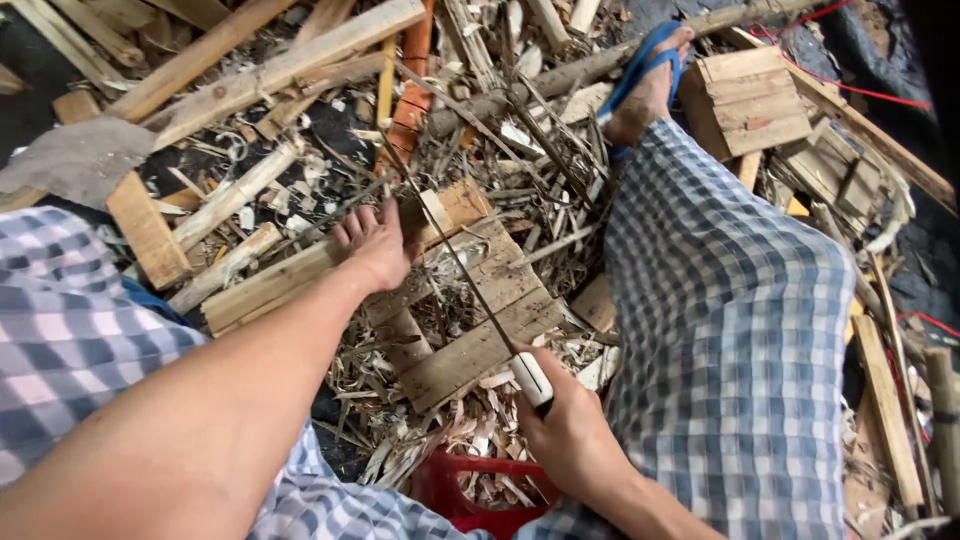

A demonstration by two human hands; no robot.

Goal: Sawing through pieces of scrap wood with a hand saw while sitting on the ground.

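1. Overall, a heap of scrap wood (250, 80) fills the upper half of the frame: long pale planks and battens lie crossed at angles, running from upper left toward top centre, with an orange strip among them near top centre.
2. Person's checked garment (730, 330): blue-and-white cloth covers the right leg through the right half of the frame and the left leg at lower left. The right foot in a blue sandal (650, 75) rests on the wood at upper right.
3. Wooden pallet piece (480, 310), centre of frame: slatted boards nailed together, lying tilted among shavings. A long plank (260, 290) extends from it toward the left.
4. Small slatted wooden crate (750, 100), upper right, just beside the sandalled foot; more slatted pieces lie right of it.
5. Left hand (375, 245), centre-left: forearm enters from lower left; palm down, fingers spread and pressing on the upper end of the pallet piece where the plank meets it.
6. Right hand (570, 430), lower centre: fingers closed in a fist around the pale handle of a knife (480, 300).
7. The knife is a long thin dark blade; it runs from the handle at lower centre diagonally up-left across the pallet piece, toward the left hand. Whether the edge touches the wood, cannot tell.
8. Red plastic container (470, 490), bottom centre, between the legs, partly covered by wood shavings (450, 420) piled below the pallet piece.
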